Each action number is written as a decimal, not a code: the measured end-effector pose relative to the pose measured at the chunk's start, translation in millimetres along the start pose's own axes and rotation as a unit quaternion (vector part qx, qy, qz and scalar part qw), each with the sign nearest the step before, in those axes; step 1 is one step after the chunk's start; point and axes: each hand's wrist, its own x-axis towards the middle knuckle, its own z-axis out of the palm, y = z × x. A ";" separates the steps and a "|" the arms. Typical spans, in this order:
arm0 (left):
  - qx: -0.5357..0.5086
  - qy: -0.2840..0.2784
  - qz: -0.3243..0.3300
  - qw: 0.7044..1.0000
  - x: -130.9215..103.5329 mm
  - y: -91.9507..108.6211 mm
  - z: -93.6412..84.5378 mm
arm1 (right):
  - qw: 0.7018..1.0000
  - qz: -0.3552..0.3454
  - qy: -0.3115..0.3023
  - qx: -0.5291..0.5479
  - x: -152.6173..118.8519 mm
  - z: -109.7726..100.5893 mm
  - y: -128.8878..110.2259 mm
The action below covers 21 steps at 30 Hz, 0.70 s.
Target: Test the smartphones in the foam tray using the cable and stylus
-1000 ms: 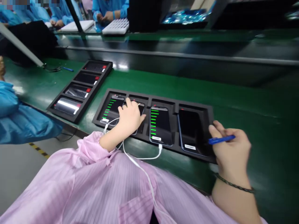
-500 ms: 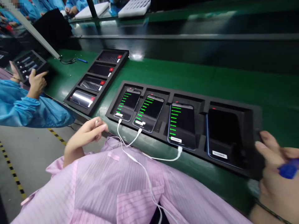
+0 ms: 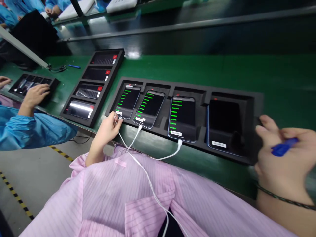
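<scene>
Left hand (image 3: 106,129) reached leftmost phone (image 3: 127,101), pinching cable plug (image 3: 118,121); right hand (image 3: 283,158) grips pen (image 3: 283,147).

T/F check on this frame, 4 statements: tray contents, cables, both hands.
1. The near black tray holds four phones. True.
2. All four screens show green bars. False: the rightmost phone is dark; the other three show bars.
3. The left hand is at the cable end of the leftmost phone. True.
4. The right hand is empty. False: it holds a blue pen.
</scene>
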 end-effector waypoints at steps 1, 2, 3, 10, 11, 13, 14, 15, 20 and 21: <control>0.015 0.009 0.015 1.000 2.5 -0.6 0.3 | 1.000 0.001 -0.006 0.004 0.3 1.8 -0.7; 0.029 0.017 0.031 0.999 5.0 -1.4 0.4 | 1.000 0.000 -0.011 0.007 0.3 3.3 -1.4; 0.041 0.024 0.049 0.998 7.3 -2.2 0.3 | 1.000 -0.004 -0.017 0.009 0.3 4.5 -2.0; 0.127 0.040 0.088 0.987 16.2 -5.0 2.0 | 0.999 -0.011 -0.031 0.019 0.2 6.1 -3.7; 0.138 0.043 0.085 0.986 16.3 -5.0 2.7 | 0.999 -0.008 -0.028 0.019 0.3 6.4 -4.3; 0.158 0.044 0.079 0.983 15.9 -4.7 3.0 | 1.000 -0.002 -0.026 0.015 0.2 7.4 -6.2; 0.165 0.040 0.075 0.983 15.6 -4.6 2.6 | 1.000 0.001 -0.026 0.014 0.1 8.0 -7.4; 0.168 0.032 0.071 0.983 15.2 -4.4 1.8 | 1.000 0.001 -0.027 0.014 0.1 8.6 -8.5; 0.143 0.000 0.063 0.988 13.5 -4.7 -2.0 | 1.000 -0.003 -0.024 -0.003 1.4 6.0 -3.0; 0.143 0.001 0.066 0.988 13.2 -5.0 -1.8 | 0.999 -0.001 -0.037 -0.007 1.9 4.1 1.2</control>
